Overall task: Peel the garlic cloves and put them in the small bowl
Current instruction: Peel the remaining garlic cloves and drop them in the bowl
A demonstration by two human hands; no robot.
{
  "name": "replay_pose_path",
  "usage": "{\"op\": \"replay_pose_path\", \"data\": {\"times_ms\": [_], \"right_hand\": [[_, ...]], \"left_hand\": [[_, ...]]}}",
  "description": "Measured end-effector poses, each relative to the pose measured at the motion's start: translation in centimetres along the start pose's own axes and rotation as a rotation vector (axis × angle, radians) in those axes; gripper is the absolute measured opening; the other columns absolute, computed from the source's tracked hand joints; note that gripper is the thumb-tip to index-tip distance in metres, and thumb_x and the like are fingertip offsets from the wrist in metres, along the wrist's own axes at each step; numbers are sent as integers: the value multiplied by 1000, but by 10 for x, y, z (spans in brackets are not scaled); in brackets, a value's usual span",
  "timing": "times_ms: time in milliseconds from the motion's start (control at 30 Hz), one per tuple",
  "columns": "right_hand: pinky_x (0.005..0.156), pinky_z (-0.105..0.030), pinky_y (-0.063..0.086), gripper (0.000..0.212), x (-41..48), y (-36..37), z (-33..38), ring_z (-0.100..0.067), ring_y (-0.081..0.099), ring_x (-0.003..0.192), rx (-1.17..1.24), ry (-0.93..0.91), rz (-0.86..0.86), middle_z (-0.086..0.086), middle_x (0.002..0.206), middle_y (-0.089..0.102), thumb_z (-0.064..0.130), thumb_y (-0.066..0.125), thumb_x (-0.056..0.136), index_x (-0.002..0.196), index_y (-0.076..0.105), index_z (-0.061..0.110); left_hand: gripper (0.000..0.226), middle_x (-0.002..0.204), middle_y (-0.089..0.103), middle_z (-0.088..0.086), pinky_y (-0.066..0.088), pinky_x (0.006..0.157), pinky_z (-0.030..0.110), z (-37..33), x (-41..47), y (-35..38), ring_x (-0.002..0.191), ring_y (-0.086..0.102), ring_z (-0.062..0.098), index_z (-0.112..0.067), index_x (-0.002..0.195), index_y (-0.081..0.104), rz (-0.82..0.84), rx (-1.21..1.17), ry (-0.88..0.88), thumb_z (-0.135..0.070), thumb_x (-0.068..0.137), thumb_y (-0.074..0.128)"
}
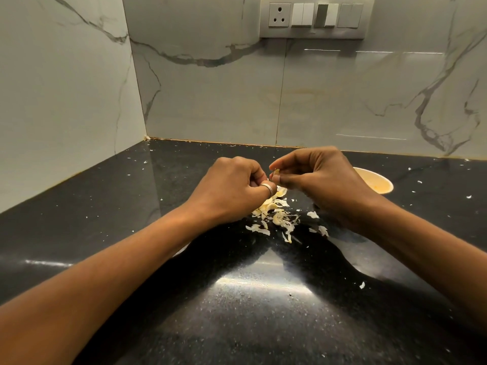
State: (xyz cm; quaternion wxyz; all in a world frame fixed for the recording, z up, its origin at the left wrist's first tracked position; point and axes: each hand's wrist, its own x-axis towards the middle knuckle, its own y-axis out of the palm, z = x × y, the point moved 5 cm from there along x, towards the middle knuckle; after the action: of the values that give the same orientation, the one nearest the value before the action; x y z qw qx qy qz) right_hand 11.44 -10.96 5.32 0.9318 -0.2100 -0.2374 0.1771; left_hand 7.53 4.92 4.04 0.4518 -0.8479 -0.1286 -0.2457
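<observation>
My left hand [233,188], with a silver ring on the thumb, and my right hand [320,180] meet above the black counter [250,299]. Their fingertips pinch one small garlic clove [276,172] between them; only a pale sliver of it shows, the rest is hidden by the fingers. Below the hands lies a heap of papery garlic skins [276,217]. The small pale bowl [376,181] stands just behind my right hand, partly hidden by it; what it holds cannot be made out.
Small flakes of skin are scattered over the counter, one near the front right [362,285]. Marble walls close the counter at the left and back, forming a corner [146,137]. A socket and switch panel [313,18] sits high on the back wall.
</observation>
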Motion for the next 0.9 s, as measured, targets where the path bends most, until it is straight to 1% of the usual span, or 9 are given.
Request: {"op": "replay_pose_path", "data": {"times_ms": [100, 200, 300, 400, 533, 667, 767, 833, 900], "right_hand": [[76, -24, 60, 17, 0, -2, -3, -16, 73, 85, 110, 61, -5, -5, 88, 77, 8, 81, 81, 97, 77, 11], [79, -30, 62, 16, 0, -2, -4, -25, 74, 88, 191, 101, -5, -14, 91, 76, 6, 78, 82, 98, 75, 4], [82, -31, 62, 14, 0, -2, -3, -27, 74, 92, 203, 114, 5, -15, 93, 76, 6, 75, 85, 99, 74, 2], [83, -31, 62, 13, -1, 0, -2, -26, 75, 91, 224, 111, 14, -15, 94, 75, 3, 73, 86, 98, 73, 2], [80, -29, 62, 14, -3, 4, 1, -25, 75, 89, 240, 96, 39, -14, 92, 76, 6, 74, 85, 99, 73, 4], [75, -27, 62, 14, -5, 7, 3, -23, 75, 84, 277, 103, 42, -15, 90, 76, 15, 75, 85, 96, 75, 6], [76, -30, 63, 12, -5, 7, 3, -26, 75, 83, 265, 112, 30, -18, 91, 75, 11, 75, 86, 95, 75, 3], [79, -33, 63, 11, -6, 7, 2, -30, 75, 86, 246, 120, 37, -19, 91, 75, 7, 73, 88, 96, 74, 1], [77, -31, 63, 10, -6, 8, 2, -29, 75, 84, 257, 140, 45, -20, 91, 75, 3, 72, 88, 97, 74, -2]], "left_hand": [[15, 69, 66, -12, 47, 61, 26, -2, 0, 0, 62, 59, -1, -25, 80, 73, 7, -20, 5, -36, 89, 70], [7, 70, 64, -18, 48, 63, 22, -7, -1, 0, 61, 58, -10, -25, 93, 76, 44, -98, 5, -30, 89, 71], [11, 69, 67, -11, 58, 59, 29, -6, -2, 2, 56, 64, -1, -21, 101, 76, 86, -215, -54, -26, 93, 69], [10, 82, 73, 7, 61, 54, 34, -1, -2, 2, 67, 71, 17, -15, 99, 75, 106, -351, -169, -21, 94, 69], [8, 89, 72, 11, 56, 55, 28, 5, -3, 1, 70, 66, 12, -10, 94, 74, 88, -497, -320, -16, 93, 69], [10, 79, 71, 8, 57, 53, 28, 6, -2, -6, 67, 67, 14, -11, 83, 74, 18, -413, -284, -15, 91, 69], [9, 68, 69, 0, 61, 57, 35, -1, -3, -10, 60, 68, 15, -14, 80, 75, -34, -253, -180, -19, 87, 73], [8, 68, 70, -4, 62, 62, 40, -4, -4, -10, 63, 69, 15, -16, 80, 76, -60, -185, -128, -23, 85, 75], [7, 69, 71, -3, 62, 62, 42, -5, -4, -11, 64, 70, 16, -17, 81, 76, -78, -177, -116, -23, 83, 76]]}}
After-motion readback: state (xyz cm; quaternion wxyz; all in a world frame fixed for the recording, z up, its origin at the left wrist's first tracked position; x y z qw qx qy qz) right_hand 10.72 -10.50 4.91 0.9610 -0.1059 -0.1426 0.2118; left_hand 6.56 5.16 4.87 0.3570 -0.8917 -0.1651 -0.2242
